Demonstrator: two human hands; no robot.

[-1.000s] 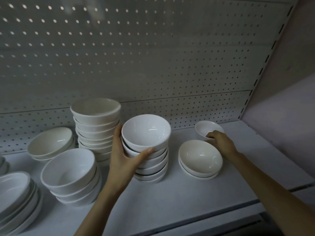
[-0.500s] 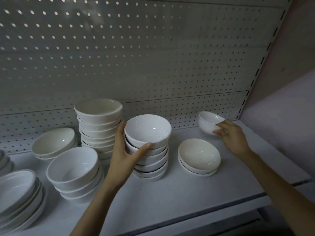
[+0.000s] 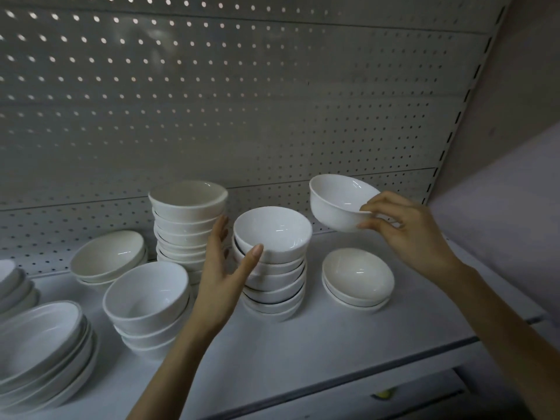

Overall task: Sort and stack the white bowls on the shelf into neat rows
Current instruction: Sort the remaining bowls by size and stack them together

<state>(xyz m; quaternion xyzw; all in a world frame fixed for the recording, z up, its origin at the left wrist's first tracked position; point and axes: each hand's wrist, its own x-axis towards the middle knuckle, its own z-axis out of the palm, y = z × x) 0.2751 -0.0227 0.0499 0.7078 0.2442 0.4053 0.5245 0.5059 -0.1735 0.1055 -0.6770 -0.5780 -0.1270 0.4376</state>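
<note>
My right hand [image 3: 407,228] pinches the rim of a small white bowl [image 3: 336,201] and holds it tilted in the air, up and to the right of the middle stack of bowls [image 3: 272,268]. My left hand [image 3: 222,268] steadies that stack from its left side, thumb on the top bowl's front wall and fingers behind. A taller stack of bowls [image 3: 188,225] stands just left of it, against the pegboard. Two shallow bowls [image 3: 357,277] are nested on the shelf below the lifted bowl.
A white shelf [image 3: 318,353] carries more ware at the left: a short stack of deep bowls [image 3: 148,301], shallow bowls [image 3: 107,256] by the pegboard [image 3: 272,101], and oval dishes [image 3: 39,341] at the front left. A wall closes the right side.
My right hand has lifted the small bowl off the back right of the shelf and carried it up and leftward toward the middle stack. My left hand has stayed on that stack.
</note>
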